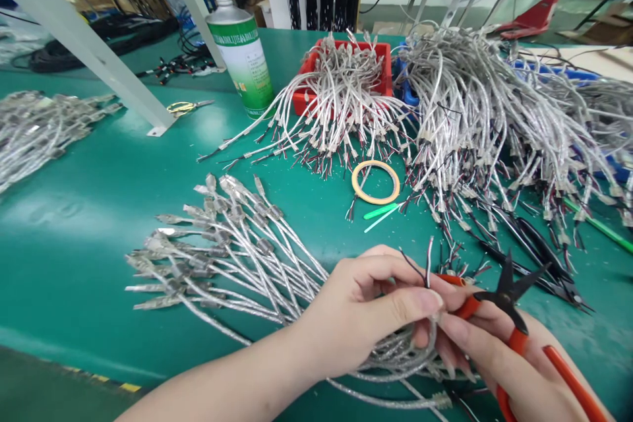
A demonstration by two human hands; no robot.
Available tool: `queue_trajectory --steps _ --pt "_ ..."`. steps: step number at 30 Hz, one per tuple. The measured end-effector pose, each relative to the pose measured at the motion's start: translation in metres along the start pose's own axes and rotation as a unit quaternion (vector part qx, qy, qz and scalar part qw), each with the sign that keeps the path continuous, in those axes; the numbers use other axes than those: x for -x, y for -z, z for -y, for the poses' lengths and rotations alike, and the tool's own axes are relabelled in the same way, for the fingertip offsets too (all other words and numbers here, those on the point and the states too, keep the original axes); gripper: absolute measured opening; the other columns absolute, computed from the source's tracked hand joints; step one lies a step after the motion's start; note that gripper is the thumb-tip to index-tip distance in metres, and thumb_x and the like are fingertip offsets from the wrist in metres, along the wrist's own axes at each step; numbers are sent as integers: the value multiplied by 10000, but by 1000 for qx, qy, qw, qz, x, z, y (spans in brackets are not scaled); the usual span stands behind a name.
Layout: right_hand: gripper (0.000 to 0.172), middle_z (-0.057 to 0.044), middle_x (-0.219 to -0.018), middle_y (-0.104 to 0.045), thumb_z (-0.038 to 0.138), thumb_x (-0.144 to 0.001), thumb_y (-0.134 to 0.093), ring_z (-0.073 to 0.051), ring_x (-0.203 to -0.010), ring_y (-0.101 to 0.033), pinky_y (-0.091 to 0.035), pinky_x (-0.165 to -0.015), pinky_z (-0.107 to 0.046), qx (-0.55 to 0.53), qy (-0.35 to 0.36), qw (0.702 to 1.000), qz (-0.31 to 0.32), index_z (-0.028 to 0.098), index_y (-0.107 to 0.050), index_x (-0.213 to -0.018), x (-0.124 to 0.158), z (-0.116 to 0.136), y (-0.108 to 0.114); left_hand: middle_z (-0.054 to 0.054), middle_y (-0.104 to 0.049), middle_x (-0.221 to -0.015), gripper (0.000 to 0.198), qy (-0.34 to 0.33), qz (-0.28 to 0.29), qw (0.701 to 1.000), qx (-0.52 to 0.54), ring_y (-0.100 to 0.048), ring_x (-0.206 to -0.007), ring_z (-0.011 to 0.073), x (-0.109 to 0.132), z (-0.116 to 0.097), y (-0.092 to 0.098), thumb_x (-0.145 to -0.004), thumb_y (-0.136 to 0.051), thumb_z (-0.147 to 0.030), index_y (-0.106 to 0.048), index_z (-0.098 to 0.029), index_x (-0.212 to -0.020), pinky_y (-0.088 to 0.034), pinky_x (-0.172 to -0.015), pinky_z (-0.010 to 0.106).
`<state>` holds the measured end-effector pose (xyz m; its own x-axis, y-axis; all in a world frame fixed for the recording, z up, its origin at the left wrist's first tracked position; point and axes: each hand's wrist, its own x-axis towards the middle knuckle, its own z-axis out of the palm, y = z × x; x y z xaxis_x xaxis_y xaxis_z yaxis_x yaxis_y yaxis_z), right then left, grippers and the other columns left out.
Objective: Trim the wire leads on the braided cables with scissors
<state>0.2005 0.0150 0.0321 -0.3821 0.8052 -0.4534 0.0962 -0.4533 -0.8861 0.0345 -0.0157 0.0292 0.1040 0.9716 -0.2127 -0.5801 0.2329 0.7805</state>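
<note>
My left hand point(376, 303) is closed, thumb and fingers pinching the stripped end of a silvery cable point(429, 333). Thin black, white and red wires point(428, 264) stick up from that pinch. My right hand point(499, 343) touches the same cable end with its fingertips and holds orange-handled scissors point(512, 303), whose black blades are spread and point up. Under both hands lies a bundle of cables point(267, 264) with connectors fanned out to the left. Part of the scissors' handles is hidden by my right hand.
A tape roll point(355, 182) and a green stick point(380, 211) lie ahead. Behind them, cables spill from a red bin point(299, 103) and from blue bins. Black pliers point(539, 247) lie right. A green-white can point(242, 59), yellow scissors point(185, 107) and more cables point(44, 125) are left.
</note>
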Motion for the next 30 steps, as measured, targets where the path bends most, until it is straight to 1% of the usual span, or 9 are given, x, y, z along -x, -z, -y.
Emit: queue_trajectory --steps 4,6,10,13,16,20,26,28,30 --pt "316 3 -621 -707 569 -691 -834 -161 -548 -557 -472 -527 -241 4 4 1000 17 260 -769 -697 0 1 1 -3 -618 -770 182 -9 10 999 32 -594 -529 90 -1 3 1 -772 -788 -314 -699 -157 -752 -506 -599 275" --pt "292 10 -630 -707 564 -719 -816 -154 -555 -564 -487 -544 -225 25 17 999 21 275 -769 -712 0 0 1 -12 -636 -694 147 -4 2 999 41 -589 -524 98 -1 4 1 -781 -780 -283 -698 -161 -781 -510 -602 273" --pt "270 17 -629 -692 547 -761 -789 -163 -572 -593 -540 -620 -233 50 40 997 29 281 -762 -726 -2 -4 3 -28 -632 -619 214 10 -27 999 40 -582 -523 104 -2 4 1 -747 -819 -318 -674 -169 -799 -504 -600 264" --pt "255 18 -646 -704 530 -808 -754 -172 -615 -639 -557 -651 -223 74 45 995 53 287 -735 -735 -5 -7 7 -24 -648 -624 257 10 -47 998 37 -584 -521 112 -2 3 1 -734 -830 -344 -644 -183 -806 -487 -576 260" --pt "217 10 -688 -739 479 -876 -700 -180 -664 -677 -559 -646 -213 112 58 988 91 291 -714 -768 -8 -9 15 -33 -637 -606 269 10 -41 998 39 -578 -510 117 -2 3 1 -731 -829 -357 -624 -193 -793 -482 -573 269" --pt "197 14 -728 -752 435 -931 -639 -182 -665 -666 -546 -622 -219 157 71 978 119 293 -677 -800 -10 -9 21 -26 -649 -651 261 0 -72 997 25 -595 -601 111 -2 4 1 -701 -854 -332 -651 -177 -756 -483 -639 253" --pt "184 14 -771 -755 424 -947 -628 -178 -732 -668 -540 -677 -216 138 47 980 136 285 -646 -827 -14 -12 22 -30 -642 -673 255 -13 -95 995 11 -586 -663 94 -2 4 1 -682 -869 -286 -651 -162 -725 -463 -668 217" --pt "190 17 -768 -754 427 -948 -629 -171 -714 -659 -531 -660 -210 133 43 980 142 285 -650 -823 -14 -13 23 -35 -629 -662 262 -12 -86 996 8 -577 -644 93 -2 4 1 -695 -861 -286 -630 -167 -729 -453 -649 218" --pt "186 12 -765 -758 423 -940 -643 -175 -703 -659 -533 -640 -218 128 40 981 141 282 -661 -820 -14 -14 24 -39 -617 -642 275 -4 -52 999 8 -572 -599 100 -1 4 0 -734 -832 -330 -601 -183 -759 -451 -614 234"
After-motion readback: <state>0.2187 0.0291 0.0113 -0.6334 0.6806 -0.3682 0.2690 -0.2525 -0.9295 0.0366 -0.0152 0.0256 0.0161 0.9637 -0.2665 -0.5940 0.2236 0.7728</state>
